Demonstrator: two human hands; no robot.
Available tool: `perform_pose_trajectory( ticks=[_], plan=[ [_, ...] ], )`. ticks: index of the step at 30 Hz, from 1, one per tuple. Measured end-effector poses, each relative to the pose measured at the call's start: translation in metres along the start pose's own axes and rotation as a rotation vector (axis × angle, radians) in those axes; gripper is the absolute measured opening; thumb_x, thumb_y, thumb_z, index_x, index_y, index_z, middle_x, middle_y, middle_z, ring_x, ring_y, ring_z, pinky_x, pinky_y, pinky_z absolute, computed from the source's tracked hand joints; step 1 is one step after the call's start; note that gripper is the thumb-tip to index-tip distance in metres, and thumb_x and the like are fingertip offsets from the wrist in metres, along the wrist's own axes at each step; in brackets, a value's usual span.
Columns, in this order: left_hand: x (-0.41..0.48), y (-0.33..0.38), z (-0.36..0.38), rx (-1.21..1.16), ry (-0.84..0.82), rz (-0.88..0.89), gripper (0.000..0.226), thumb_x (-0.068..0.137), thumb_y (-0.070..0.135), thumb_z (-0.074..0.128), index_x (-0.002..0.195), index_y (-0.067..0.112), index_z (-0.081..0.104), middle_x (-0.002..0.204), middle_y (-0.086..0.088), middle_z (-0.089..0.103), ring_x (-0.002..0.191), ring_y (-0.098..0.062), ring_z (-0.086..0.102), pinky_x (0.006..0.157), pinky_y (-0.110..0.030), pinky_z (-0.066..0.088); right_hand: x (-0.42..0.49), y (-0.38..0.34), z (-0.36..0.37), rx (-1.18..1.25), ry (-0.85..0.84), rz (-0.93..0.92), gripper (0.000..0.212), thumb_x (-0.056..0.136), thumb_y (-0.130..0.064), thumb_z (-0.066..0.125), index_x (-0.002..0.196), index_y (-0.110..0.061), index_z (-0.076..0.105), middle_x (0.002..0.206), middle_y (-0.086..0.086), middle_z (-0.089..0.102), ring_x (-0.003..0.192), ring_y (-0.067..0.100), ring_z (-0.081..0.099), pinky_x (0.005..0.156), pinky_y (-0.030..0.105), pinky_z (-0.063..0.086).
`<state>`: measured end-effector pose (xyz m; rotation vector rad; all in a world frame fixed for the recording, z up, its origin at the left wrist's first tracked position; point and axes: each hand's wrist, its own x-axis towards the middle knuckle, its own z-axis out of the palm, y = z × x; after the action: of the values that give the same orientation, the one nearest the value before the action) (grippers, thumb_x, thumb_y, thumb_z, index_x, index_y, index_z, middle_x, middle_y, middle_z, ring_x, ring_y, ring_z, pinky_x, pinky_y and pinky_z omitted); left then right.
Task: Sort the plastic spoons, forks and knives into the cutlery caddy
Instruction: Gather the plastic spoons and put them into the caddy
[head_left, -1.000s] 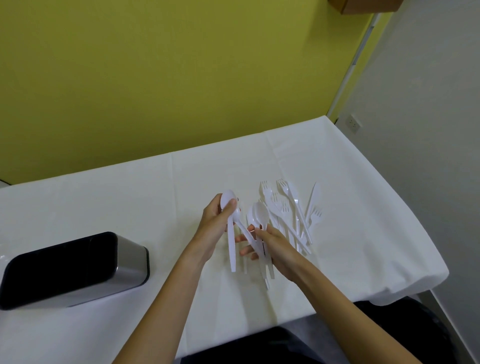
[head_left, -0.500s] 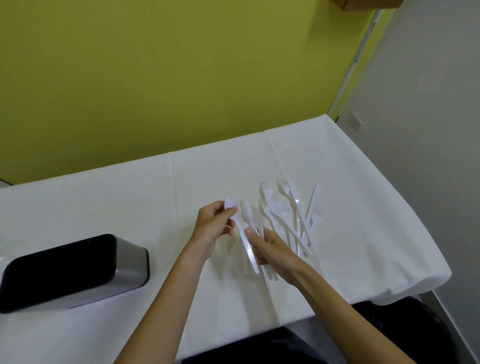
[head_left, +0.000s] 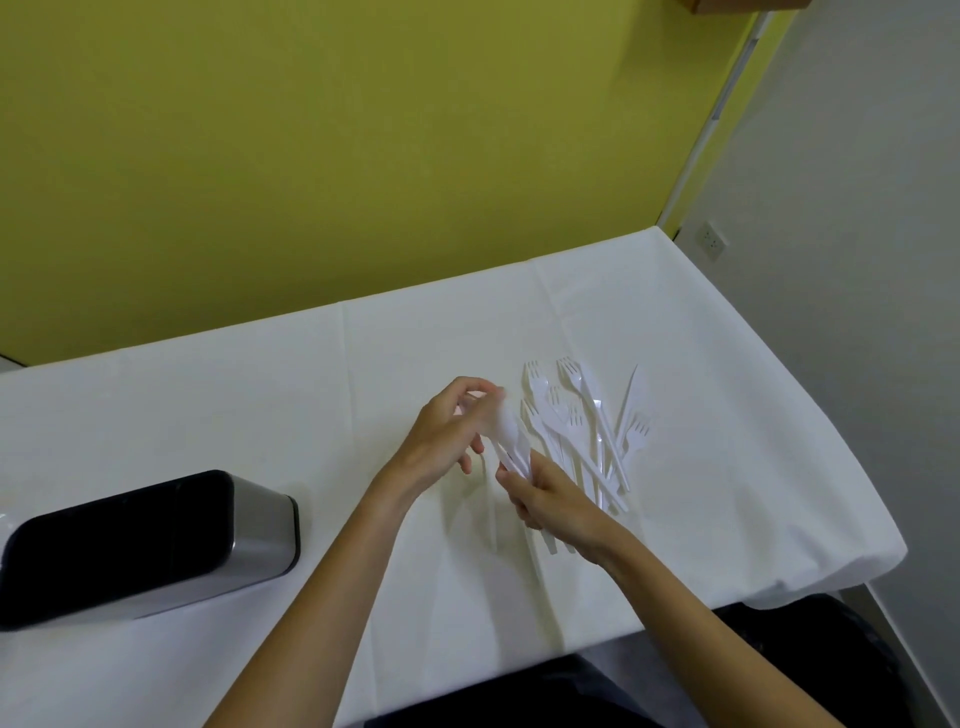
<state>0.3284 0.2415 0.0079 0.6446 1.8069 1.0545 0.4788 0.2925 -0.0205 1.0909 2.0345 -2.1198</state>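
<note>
My right hand (head_left: 550, 501) grips a small bundle of white plastic spoons (head_left: 508, 434) by their handles, just above the white table. The fingertips of my left hand (head_left: 444, 431) pinch the blurred bowl end of that bundle. Right of my hands lies a loose pile of white forks (head_left: 563, 410) with a knife (head_left: 630, 397) among them. The cutlery caddy (head_left: 262, 525), steel-sided with a black inside, lies at the left near the front edge, far from both hands.
A white cloth covers the table (head_left: 260, 395). Its right edge and front edge drop off close to the pile. A yellow wall stands behind, and a grey wall with a socket (head_left: 712, 241) is at the right.
My left hand has brought its spoon over to the ones in my right hand, and the spoons now sit together as one bundle. The pile and the caddy have not moved.
</note>
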Motion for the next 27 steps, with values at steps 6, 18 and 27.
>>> perform_pose_trajectory(
  ticks=[6,18,27],
  plan=[
    [0.006,-0.004,-0.002,0.233,0.006,0.119,0.031,0.086,0.044,0.064,0.111,0.026,0.06,0.103,0.012,0.054,0.098,-0.013,0.054,0.08,-0.023,0.043,0.004,0.001,0.001,0.045,0.011,0.019,0.016,0.097,-0.023,0.051,0.088,-0.012,0.042,0.063,-0.007,0.034,0.047,0.006,0.029,0.049,0.019,0.029],
    [0.003,-0.007,-0.009,0.298,-0.154,0.233,0.021,0.096,0.036,0.05,0.103,0.022,0.064,0.106,0.008,0.064,0.099,-0.008,0.058,0.078,-0.017,0.043,-0.006,-0.016,-0.005,0.261,-0.248,0.09,0.028,0.1,-0.019,0.048,0.072,-0.017,0.043,0.057,-0.005,0.035,0.049,0.011,0.027,0.047,0.02,0.028],
    [0.005,-0.008,-0.016,0.29,-0.132,0.24,0.002,0.087,0.023,0.062,0.087,0.021,0.064,0.09,0.007,0.065,0.079,-0.007,0.059,0.063,-0.012,0.046,-0.009,-0.008,0.0,0.124,-0.18,-0.012,0.009,0.099,-0.023,0.047,0.103,-0.015,0.05,0.071,0.001,0.046,0.057,0.014,0.042,0.056,0.024,0.039]
  ],
)
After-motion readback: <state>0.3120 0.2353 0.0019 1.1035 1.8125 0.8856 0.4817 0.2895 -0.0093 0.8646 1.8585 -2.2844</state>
